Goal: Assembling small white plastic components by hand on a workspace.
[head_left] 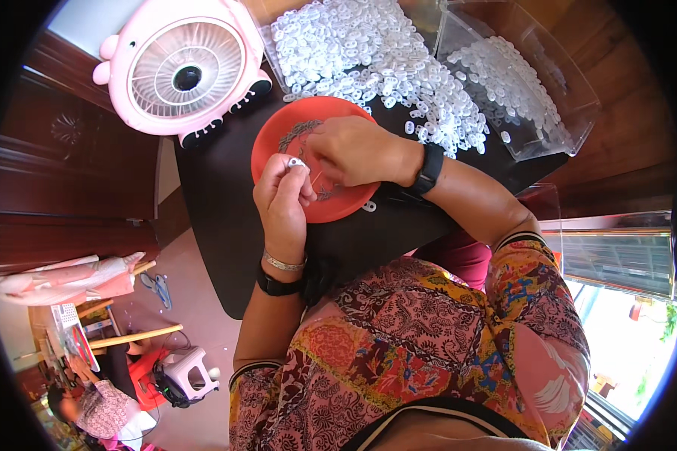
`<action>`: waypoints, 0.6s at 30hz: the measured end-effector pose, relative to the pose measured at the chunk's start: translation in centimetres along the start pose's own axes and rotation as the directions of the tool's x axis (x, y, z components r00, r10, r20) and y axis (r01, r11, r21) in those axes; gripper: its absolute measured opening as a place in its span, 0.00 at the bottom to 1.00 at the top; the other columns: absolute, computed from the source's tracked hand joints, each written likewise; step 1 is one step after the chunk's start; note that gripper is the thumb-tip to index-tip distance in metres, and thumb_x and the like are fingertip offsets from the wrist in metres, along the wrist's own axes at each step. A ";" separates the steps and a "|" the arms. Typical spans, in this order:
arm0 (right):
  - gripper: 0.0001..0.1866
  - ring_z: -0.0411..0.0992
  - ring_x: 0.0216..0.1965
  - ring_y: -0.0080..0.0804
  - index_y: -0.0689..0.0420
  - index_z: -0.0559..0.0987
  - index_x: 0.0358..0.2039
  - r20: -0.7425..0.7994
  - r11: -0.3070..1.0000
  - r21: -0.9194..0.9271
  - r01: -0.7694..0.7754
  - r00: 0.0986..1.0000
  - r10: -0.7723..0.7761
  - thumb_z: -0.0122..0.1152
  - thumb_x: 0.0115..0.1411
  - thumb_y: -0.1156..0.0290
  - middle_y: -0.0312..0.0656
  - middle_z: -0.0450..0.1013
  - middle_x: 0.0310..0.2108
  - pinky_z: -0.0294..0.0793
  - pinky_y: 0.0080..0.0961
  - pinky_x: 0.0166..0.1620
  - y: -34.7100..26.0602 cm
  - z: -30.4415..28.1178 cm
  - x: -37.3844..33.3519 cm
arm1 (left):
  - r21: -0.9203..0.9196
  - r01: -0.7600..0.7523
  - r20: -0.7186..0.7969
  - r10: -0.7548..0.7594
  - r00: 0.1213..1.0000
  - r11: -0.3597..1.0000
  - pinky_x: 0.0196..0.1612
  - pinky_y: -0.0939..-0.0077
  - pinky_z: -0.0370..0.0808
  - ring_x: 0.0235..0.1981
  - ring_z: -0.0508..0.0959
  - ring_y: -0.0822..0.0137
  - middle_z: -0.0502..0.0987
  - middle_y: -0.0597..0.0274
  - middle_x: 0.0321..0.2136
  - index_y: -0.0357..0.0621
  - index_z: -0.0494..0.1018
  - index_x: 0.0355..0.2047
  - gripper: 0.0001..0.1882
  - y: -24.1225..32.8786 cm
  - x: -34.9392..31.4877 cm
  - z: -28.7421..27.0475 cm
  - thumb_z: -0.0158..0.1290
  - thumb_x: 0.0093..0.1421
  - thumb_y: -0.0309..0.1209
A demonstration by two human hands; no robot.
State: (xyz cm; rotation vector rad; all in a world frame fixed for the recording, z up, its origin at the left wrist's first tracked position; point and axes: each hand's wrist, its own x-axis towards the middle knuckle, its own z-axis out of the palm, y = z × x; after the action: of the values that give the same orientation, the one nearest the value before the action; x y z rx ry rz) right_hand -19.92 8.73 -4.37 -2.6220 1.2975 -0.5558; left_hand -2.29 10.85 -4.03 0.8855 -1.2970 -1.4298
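A shallow red plastic bowl (pixel 340 213) sits on the dark table, with small grey metal pieces (pixel 287 140) in a ring inside it. Over the bowl's left part, my left hand (pixel 280 199) pinches a small white oval plastic piece (pixel 296 162) between thumb and forefinger. My right hand (pixel 357 150) reaches over the bowl from the right, its fingers curled down toward the metal pieces. Its fingertips are partly hidden, so I cannot make out what they hold. A loose white oval piece (pixel 369 206) with two holes lies just outside the bowl's rim.
Many white oval pieces (pixel 353 45) are heaped behind the bowl and spill rightward across the dark table (pixel 218 225). At the back right, a clear plastic bin (pixel 579 113) holds more. A pink fan (pixel 188 75) stands back left. Another person (pixel 109 410) is at lower left.
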 end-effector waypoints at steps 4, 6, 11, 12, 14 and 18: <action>0.08 0.73 0.31 0.33 0.60 0.74 0.32 -0.003 0.898 0.413 -0.155 0.985 0.171 0.59 0.49 0.75 0.43 0.73 0.26 0.71 0.26 0.36 0.2 -1.6 -0.3 | 0.008 -0.012 0.021 0.012 1.000 1.000 0.21 0.86 0.61 0.18 0.65 0.80 0.68 0.69 0.17 0.39 0.68 0.27 0.07 0.0 -0.1 0.1 0.45 0.61 0.27; 0.07 0.71 0.30 0.26 0.62 0.75 0.34 -0.015 0.827 0.530 -0.188 0.973 0.231 0.58 0.54 0.76 0.39 0.74 0.27 0.70 0.21 0.37 0.2 -1.6 -0.3 | 0.010 -0.019 0.031 0.019 0.999 1.000 0.21 0.86 0.61 0.18 0.65 0.80 0.68 0.69 0.17 0.39 0.69 0.27 0.07 -0.1 -0.1 0.1 0.45 0.61 0.27; 0.07 0.70 0.30 0.18 0.63 0.77 0.38 0.012 0.494 0.858 -0.143 0.966 0.258 0.55 0.61 0.77 0.33 0.75 0.31 0.71 0.16 0.38 -0.2 -2.6 -0.1 | -0.018 -0.011 0.013 0.011 1.000 1.000 0.21 0.86 0.62 0.18 0.67 0.79 0.68 0.68 0.18 0.38 0.71 0.30 0.08 -0.2 -0.1 -0.1 0.46 0.63 0.29; 0.07 0.70 0.30 0.18 0.63 0.77 0.38 0.010 0.494 0.858 -0.141 0.966 0.258 0.55 0.61 0.77 0.33 0.75 0.31 0.71 0.16 0.38 -0.1 -2.6 -0.1 | -0.017 -0.012 0.014 0.012 1.000 1.000 0.21 0.86 0.62 0.18 0.67 0.79 0.68 0.68 0.18 0.38 0.71 0.30 0.08 -0.2 -0.1 -0.1 0.46 0.63 0.29; 0.06 0.69 0.30 0.15 0.61 0.78 0.36 0.040 0.291 0.949 -0.119 0.964 0.263 0.57 0.61 0.74 0.34 0.75 0.30 0.71 0.15 0.37 -0.2 -2.4 -0.1 | -0.037 -0.013 0.020 0.014 1.000 0.999 0.21 0.86 0.62 0.18 0.67 0.79 0.68 0.68 0.18 0.39 0.70 0.30 0.08 -0.3 -0.1 0.0 0.46 0.63 0.30; 0.07 0.69 0.29 0.15 0.61 0.78 0.35 0.057 0.210 0.970 -0.124 0.952 0.302 0.59 0.61 0.70 0.33 0.75 0.29 0.71 0.14 0.35 -0.9 -2.5 -0.1 | -0.034 -0.014 0.034 0.015 0.999 0.999 0.21 0.86 0.61 0.18 0.67 0.79 0.68 0.68 0.17 0.39 0.70 0.30 0.08 -0.1 -0.1 0.0 0.46 0.63 0.30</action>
State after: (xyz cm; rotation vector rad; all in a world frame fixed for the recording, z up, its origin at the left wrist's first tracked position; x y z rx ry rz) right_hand -20.33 9.43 -1.83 -1.2916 0.8097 -1.0745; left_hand -2.31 10.97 -4.13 0.8305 -1.2984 -1.4570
